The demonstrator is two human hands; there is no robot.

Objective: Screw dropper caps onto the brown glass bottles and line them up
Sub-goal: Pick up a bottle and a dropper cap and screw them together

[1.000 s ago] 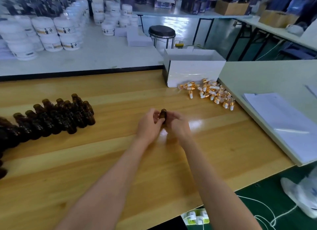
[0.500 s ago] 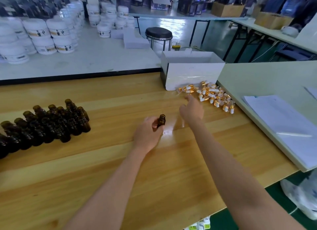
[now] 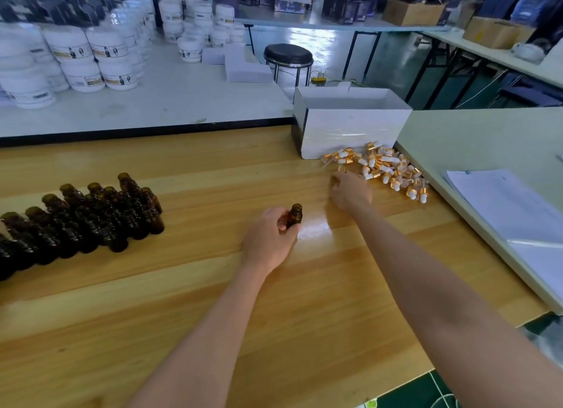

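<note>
My left hand (image 3: 269, 240) grips a small uncapped brown glass bottle (image 3: 295, 215), upright, at the middle of the wooden table (image 3: 189, 310). My right hand (image 3: 350, 191) reaches to the right and lies at the near edge of a pile of gold-and-white dropper caps (image 3: 387, 171); its fingers are curled downward and I cannot see whether they hold a cap. Several uncapped brown bottles (image 3: 91, 218) stand in rows on the left of the table.
A white open cardboard box (image 3: 350, 133) stands behind the caps. A pale green table (image 3: 475, 139) with a stack of papers (image 3: 518, 218) adjoins on the right. White tubs (image 3: 91, 57) crowd the white table behind, with a black stool (image 3: 288, 56) beyond.
My right hand left the bottle and moved right and away to the cap pile. My left hand stayed, still holding the bottle.
</note>
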